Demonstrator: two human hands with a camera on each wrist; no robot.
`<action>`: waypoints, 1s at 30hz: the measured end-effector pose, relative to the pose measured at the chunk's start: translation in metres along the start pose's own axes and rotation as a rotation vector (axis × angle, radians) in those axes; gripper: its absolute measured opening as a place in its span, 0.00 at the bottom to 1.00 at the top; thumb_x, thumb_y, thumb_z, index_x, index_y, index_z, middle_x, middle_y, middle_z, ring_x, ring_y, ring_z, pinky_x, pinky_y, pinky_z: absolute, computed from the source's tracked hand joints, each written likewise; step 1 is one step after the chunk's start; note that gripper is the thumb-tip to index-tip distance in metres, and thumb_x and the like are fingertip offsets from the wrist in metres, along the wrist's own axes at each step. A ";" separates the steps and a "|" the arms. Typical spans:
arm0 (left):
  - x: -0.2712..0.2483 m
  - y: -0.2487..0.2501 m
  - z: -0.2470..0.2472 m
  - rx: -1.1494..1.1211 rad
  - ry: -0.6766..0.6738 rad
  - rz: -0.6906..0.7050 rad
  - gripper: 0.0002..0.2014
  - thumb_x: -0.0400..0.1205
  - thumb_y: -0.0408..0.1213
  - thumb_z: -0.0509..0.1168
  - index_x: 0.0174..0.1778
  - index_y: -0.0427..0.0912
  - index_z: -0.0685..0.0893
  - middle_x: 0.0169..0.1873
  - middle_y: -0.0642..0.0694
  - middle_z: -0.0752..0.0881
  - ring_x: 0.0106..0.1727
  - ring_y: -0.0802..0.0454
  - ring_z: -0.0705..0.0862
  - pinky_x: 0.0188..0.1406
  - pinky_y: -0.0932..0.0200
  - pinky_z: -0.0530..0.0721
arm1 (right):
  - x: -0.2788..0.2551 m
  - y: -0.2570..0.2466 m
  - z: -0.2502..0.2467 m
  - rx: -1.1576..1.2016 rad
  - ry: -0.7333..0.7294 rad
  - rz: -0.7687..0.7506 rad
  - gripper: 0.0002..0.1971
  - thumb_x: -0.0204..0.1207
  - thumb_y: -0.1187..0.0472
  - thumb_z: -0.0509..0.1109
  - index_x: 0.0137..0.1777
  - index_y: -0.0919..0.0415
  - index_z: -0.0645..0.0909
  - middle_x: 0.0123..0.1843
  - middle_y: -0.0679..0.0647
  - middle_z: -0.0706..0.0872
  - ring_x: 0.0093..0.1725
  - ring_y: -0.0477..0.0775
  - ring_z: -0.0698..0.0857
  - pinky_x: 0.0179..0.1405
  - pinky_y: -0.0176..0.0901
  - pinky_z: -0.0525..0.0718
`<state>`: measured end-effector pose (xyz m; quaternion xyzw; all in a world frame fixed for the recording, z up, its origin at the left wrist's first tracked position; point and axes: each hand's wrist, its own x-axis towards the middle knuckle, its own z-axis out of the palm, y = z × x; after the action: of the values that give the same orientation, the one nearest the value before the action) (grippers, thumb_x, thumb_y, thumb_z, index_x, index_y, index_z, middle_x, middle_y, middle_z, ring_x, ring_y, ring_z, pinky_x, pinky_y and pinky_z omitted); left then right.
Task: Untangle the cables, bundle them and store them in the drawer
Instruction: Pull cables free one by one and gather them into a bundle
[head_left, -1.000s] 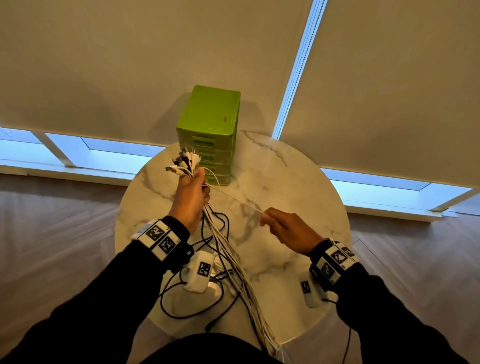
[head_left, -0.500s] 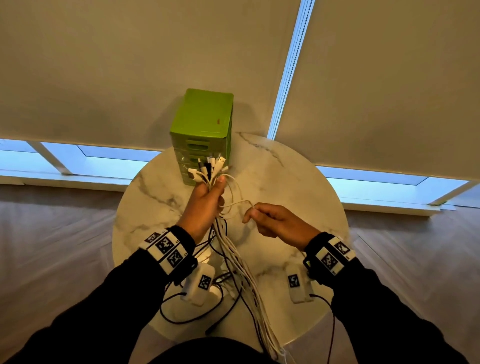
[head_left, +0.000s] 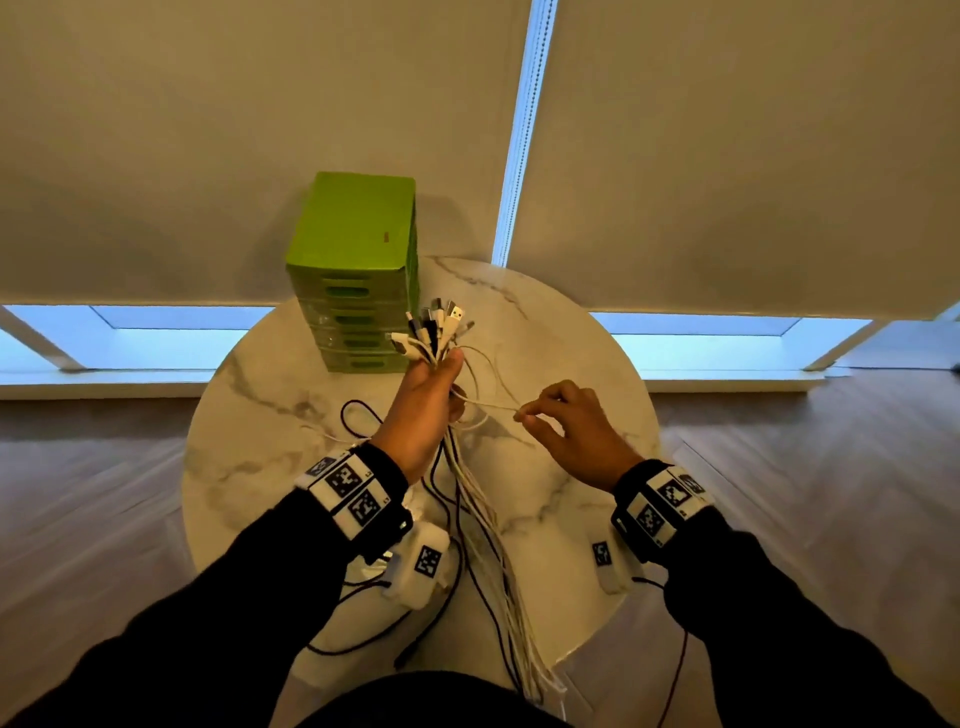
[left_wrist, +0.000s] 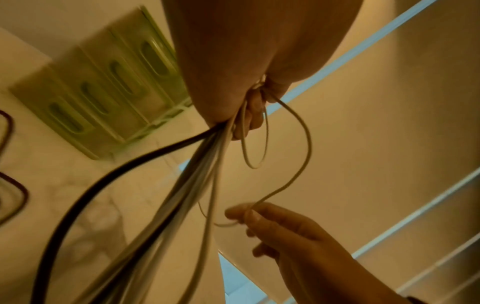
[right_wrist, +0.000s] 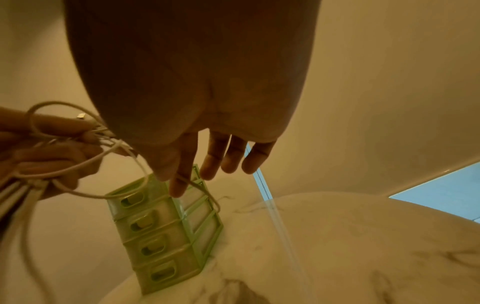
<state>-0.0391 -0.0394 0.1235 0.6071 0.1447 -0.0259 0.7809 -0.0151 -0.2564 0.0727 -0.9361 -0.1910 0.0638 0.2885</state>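
I judge I'm in the bundling step: my left hand (head_left: 422, 410) is clenched round the gathered cables (head_left: 470, 486) just below their plugs (head_left: 435, 327), holding them upright over the round marble table (head_left: 561, 332), with the long tails hanging past the near edge. My right hand (head_left: 574, 431) pinches one thin white cable (head_left: 485, 402) between thumb and forefinger, its other fingers loosely spread; that strand runs across to the left fist and loops beside it, so I read this as a wrap being laid round the bundle.

Next, I think the pinched strand has to go round the bunch again under light tension, while the fist holds the plugs level. Then a drawer must be pulled out: the green drawer unit (head_left: 358, 275) stands at the far side of the table, all its drawers closed.

A few dark cables (head_left: 358, 415) lie loose on the table.

Writing: I read none. A small reddish mark on the unit's top is too small to make out, and the wrist bands (head_left: 350, 491) carry only square black-and-white codes.
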 end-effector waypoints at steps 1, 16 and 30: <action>-0.001 -0.001 0.011 0.013 -0.032 0.006 0.07 0.90 0.43 0.60 0.48 0.46 0.76 0.30 0.51 0.70 0.28 0.57 0.68 0.31 0.60 0.68 | -0.005 -0.003 -0.004 -0.006 -0.024 -0.019 0.16 0.81 0.39 0.61 0.58 0.43 0.86 0.59 0.45 0.78 0.64 0.56 0.76 0.66 0.56 0.74; 0.010 -0.025 0.142 0.027 -0.353 0.028 0.10 0.93 0.45 0.53 0.46 0.48 0.70 0.31 0.51 0.63 0.24 0.59 0.60 0.25 0.61 0.61 | -0.160 0.084 -0.058 0.049 0.198 0.462 0.18 0.90 0.45 0.49 0.50 0.53 0.76 0.39 0.42 0.83 0.38 0.45 0.83 0.39 0.37 0.77; -0.038 -0.065 0.210 -0.050 -0.560 -0.182 0.10 0.93 0.43 0.52 0.47 0.48 0.72 0.29 0.54 0.67 0.29 0.58 0.64 0.31 0.62 0.64 | -0.177 0.089 -0.047 0.116 0.328 0.397 0.46 0.74 0.53 0.78 0.87 0.48 0.53 0.85 0.50 0.64 0.82 0.49 0.64 0.82 0.49 0.61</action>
<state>-0.0480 -0.2623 0.1189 0.5415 -0.0219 -0.2586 0.7996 -0.1385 -0.4182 0.0623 -0.9349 0.0495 -0.0226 0.3507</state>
